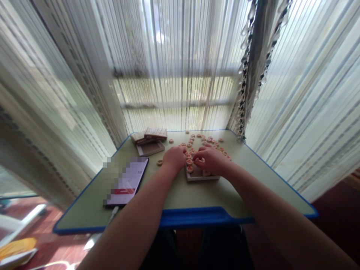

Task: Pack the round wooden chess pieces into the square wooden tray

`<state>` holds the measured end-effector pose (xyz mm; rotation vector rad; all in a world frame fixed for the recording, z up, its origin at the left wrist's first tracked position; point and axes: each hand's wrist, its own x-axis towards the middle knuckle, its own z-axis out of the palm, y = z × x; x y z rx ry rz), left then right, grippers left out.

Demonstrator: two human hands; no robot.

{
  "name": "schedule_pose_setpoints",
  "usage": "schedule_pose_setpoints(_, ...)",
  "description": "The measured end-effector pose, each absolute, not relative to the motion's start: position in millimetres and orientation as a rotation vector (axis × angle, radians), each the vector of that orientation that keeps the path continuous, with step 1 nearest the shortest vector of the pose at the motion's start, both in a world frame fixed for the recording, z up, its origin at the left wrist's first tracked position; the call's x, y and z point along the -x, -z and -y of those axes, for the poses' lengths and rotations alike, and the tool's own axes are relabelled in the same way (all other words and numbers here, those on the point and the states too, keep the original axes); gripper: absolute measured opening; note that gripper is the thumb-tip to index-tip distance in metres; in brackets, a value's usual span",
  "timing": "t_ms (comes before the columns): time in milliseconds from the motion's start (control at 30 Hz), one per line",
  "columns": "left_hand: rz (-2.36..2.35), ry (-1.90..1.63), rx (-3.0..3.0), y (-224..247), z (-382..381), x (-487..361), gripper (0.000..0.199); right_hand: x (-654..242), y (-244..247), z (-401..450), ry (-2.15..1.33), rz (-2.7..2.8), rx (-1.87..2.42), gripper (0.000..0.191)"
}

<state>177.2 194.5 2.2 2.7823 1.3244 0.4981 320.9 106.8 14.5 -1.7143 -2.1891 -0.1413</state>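
Forearms (132,228) cross blue table edge (194,217); left hand (174,158), right hand (211,160) curl over xiangqi pieces (189,162), grip unclear.

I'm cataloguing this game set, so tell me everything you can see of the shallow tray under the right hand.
The shallow rectangular tray has a pale rim and a brown floor, and it lies flat on the green tabletop. Round wooden game pieces with reddish markings sit in it. The right hand covers its far part, hiding that portion from view.
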Motion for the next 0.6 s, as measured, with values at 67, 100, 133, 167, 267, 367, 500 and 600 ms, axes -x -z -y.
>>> schedule_pose_setpoints(67, -1.331, -0.522, -2.775, -2.0, -195.0, -177.0, 0.028, -324.5, -12.3, -109.3, 0.146, 2.166, 1.693, 0.019)
schedule_pose_setpoints(100, -1.337, -0.529, -2.768, -1.8, -195.3, -176.8, 0.028, -326.3, -11.2, -110.4, 0.152, 2.152, 1.687, 0.018)
schedule_pose_setpoints(133, -1.347, -0.531, -2.759, -1.7, -195.4, -176.7, 0.028, -327.8, -10.2, -111.4, 0.160, 2.141, 1.681, 0.018)
schedule_pose_setpoints(167, -1.354, -0.526, -2.750, -1.7, -195.5, -176.5, 0.028, -328.6, -9.4, -112.1, 0.167, 2.135, 1.677, 0.018)
schedule_pose_setpoints(267, -1.370, -0.508, -2.729, -2.1, -195.0, -176.0, 0.028, -326.8, -8.2, -112.2, 0.177, 2.146, 1.656, 0.017)
schedule_pose_setpoints(367, -1.388, -0.505, -2.718, -3.0, -194.2, -176.1, 0.028, -320.8, -8.0, -111.2, 0.167, 2.167, 1.678, 0.017)
schedule_pose_setpoints(500, -1.402, -0.509, -2.732, -4.2, -193.2, -177.2, 0.027, -316.7, -5.0, -112.8, 0.161, 2.179, 1.714, 0.017)
schedule_pose_setpoints(600, -1.401, -0.514, -2.744, -4.5, -192.8, -177.7, 0.027, -317.5, -2.1, -115.1, 0.168, 2.179, 1.697, 0.016)
